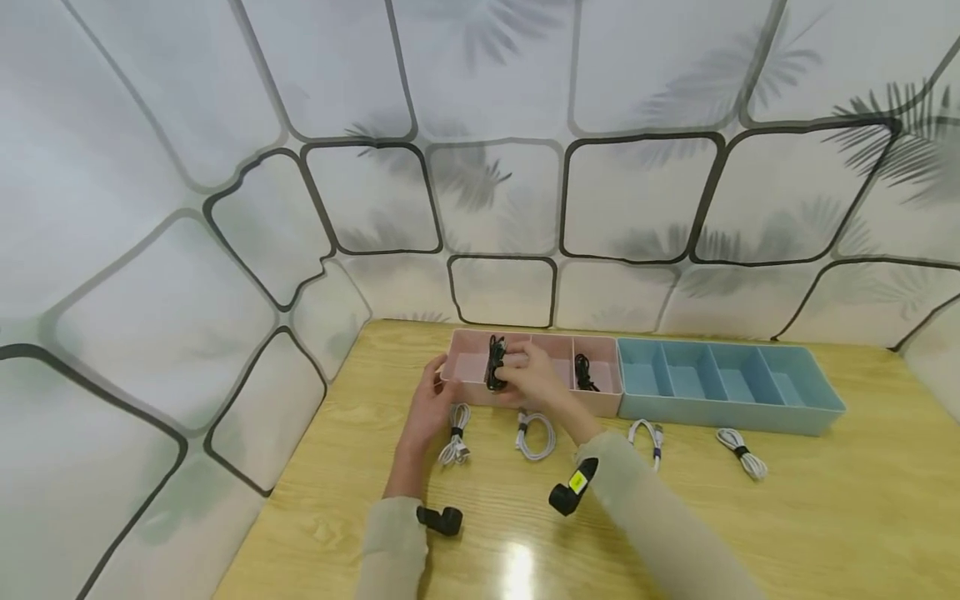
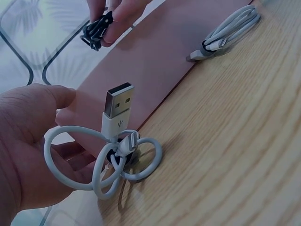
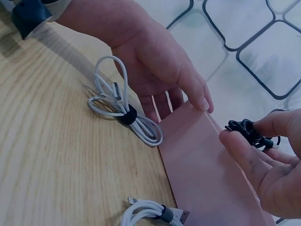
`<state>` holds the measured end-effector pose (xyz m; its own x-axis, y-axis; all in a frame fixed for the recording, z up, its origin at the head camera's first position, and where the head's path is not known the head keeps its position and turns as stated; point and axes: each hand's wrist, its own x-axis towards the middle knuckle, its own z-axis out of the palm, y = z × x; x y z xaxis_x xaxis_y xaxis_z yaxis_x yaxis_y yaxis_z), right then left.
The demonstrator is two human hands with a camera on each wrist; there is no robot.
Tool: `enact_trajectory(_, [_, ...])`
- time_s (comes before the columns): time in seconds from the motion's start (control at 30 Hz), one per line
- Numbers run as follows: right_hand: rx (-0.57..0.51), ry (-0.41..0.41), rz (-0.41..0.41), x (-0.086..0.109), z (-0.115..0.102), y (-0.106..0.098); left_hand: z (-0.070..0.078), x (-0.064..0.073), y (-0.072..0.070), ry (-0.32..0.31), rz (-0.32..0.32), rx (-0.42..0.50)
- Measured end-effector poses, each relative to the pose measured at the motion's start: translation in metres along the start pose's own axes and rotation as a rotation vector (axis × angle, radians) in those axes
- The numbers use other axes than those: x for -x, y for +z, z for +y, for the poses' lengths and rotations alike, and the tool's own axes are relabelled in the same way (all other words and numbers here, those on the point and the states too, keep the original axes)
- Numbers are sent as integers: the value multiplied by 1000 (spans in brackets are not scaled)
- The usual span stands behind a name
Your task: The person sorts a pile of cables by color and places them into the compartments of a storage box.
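My left hand [image 1: 427, 410] grips the left end of a pink divided box [image 1: 603, 406], its thumb at the top rim and its fingers along the end wall. Over the left half of that box, my right hand [image 1: 540, 382] pinches a bundled black cable [image 1: 495, 364] between thumb and fingers. The right wrist view shows this black bundle [image 3: 249, 133] raised above the rim. Another black cable [image 1: 583, 373] lies in the pink box's right-hand compartment. Just before the left hand, a white cable [image 2: 75, 129] with a USB plug lies tied on the table.
A blue divided box [image 1: 727, 411] adjoins the pink box's right end. In front of the boxes lie more tied white cables: one coiled cable [image 1: 522, 425] near the middle, one cable [image 1: 657, 442] further right and one cable [image 1: 742, 454] before the blue box. Behind the wooden table [image 1: 337, 500] rises a patterned curtain [image 1: 502, 292].
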<state>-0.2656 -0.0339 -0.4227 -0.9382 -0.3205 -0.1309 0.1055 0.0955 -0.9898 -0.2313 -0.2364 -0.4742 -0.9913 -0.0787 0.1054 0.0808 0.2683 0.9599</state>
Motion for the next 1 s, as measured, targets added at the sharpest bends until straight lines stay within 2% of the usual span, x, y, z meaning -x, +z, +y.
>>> enact_trajectory(0.17, [9,-9,21,-11,-2,-2,0,0,-1,-11,-6,4])
enact_trajectory(0.4, [113,-29,86,-27,-3,4,-3,-1,0,-18,-17,-1])
enact_trajectory(0.7, [93,-19,65,-35,-3,11,-3,-3,1,-19,-22,1])
enact_trajectory(0.73, [86,-17,65,-36,-3,11,2,-1,0,-13,-28,0])
enact_trajectory(0.83, [67,-14,62,-36,-2,12,2,-1,-1,-1,-26,-11])
enact_trajectory(0.93, [60,-17,64,-37,-1,12,16,5,-3,-10,-31,-1])
enact_trajectory(1.0, [67,-18,69,-37,0,12,21,7,-3,-14,-30,1])
